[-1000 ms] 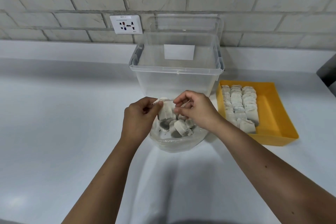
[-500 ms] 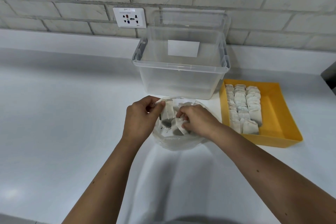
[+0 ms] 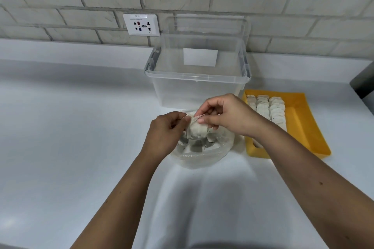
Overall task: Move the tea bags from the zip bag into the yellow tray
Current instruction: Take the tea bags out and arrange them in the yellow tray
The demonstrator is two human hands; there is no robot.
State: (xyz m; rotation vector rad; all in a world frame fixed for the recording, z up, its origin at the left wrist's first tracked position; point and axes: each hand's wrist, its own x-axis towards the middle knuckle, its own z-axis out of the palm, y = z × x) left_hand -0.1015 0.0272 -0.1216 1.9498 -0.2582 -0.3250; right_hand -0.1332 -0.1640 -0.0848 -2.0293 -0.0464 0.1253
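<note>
The clear zip bag [image 3: 202, 157] lies open on the white counter, with several tea bags [image 3: 197, 145] inside. My left hand [image 3: 165, 133] pinches the bag's near-left rim. My right hand [image 3: 226, 115] pinches the top of one pale tea bag [image 3: 199, 130] and holds it just above the pile. To the right sits the yellow tray [image 3: 303, 127], with tea bags in neat rows [image 3: 271, 109] along its left half.
A clear plastic storage bin [image 3: 198, 87] stands right behind the zip bag, its lid leaning on the brick wall. A wall socket [image 3: 141, 24] is at the back left. A dark object [image 3: 364, 83] sits at the right edge.
My right hand went down into the zip bag, took hold of a tea bag and has lifted it clear of the pile. The left hand stayed on the bag's rim.
</note>
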